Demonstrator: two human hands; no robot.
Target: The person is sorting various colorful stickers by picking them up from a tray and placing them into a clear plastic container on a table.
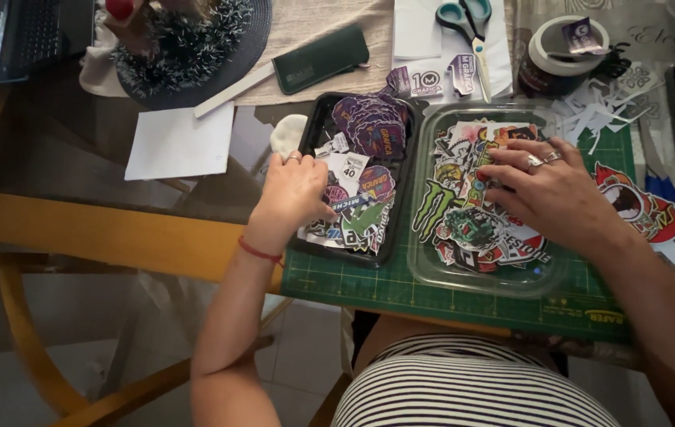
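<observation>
Two trays sit side by side on a green cutting mat (448,296), and both are full of colourful stickers. On the left is the black tray (395,221). On the right is the clear plastic tray (424,261).

The person's left hand (294,190) rests on the stickers in the black tray (361,213), at its left side. The fingers are bent and lie flat on the pile. It is hard to tell if they pinch one sticker or only touch them. A thin red band goes round that wrist.

The right hand (547,186) lies spread out on the stickers in the clear tray (464,225). Its fingertips (486,172) press down on the pile and point left. It does not lift anything. Rings shine on two fingers.

Just right of the clear tray, a big red sticker (638,207) lies on the mat. Far behind the trays are scissors (468,28) with teal handles, a roll of tape (563,55) and white paper scraps (599,107). On the far left lies a white sheet of paper (179,142) on the glass table (53,158).
</observation>
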